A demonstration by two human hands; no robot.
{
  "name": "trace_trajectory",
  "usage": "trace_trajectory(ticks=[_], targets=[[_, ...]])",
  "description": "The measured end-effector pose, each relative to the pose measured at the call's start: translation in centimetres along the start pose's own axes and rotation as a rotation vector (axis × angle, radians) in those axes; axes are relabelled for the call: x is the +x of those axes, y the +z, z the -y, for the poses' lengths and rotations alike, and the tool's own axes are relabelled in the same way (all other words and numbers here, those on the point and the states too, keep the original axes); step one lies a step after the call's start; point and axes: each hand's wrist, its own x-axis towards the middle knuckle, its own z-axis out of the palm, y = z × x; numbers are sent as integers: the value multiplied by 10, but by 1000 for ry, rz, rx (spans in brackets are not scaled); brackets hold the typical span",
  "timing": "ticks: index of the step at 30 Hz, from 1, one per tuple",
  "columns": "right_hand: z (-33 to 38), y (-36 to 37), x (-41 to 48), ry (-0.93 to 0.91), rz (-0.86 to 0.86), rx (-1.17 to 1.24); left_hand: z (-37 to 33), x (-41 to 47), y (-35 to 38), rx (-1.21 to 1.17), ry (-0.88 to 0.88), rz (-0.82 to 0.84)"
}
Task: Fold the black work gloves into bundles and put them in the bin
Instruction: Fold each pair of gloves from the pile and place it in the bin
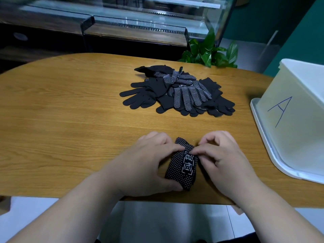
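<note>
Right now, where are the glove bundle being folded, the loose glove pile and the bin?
glove bundle (175, 171): head view, dotted face left of its printed band.
loose glove pile (185, 95): head view, dotted palm of a top glove.
bin (289, 142): head view, bare side wall below the letter A.

the scene is being viewed through one wide-angle head camera, aimed forward and down. the left hand (149, 165) and right hand (222, 163) are being framed close; the table (61, 120) beyond them and the bin (298, 123) to their right are being included.
</note>
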Motion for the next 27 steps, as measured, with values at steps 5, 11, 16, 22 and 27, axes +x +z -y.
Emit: trace_trajectory(ticks=[5, 11, 16, 22, 27], targets=[[5, -1, 1, -47, 16, 12, 0, -1, -1, -44, 29, -61], [13, -7, -1, -32, 141, 153, 5, 1, -3, -137, 49, -118], [22, -10, 1, 38, 307, 298, 4, 3, -3, -147, -55, -175], [21, -8, -1, 140, 385, 350, 6, 3, 0, -93, -133, -87], [15, -11, 3, 217, 145, 195, 5, 1, -4, -146, -226, -41]])
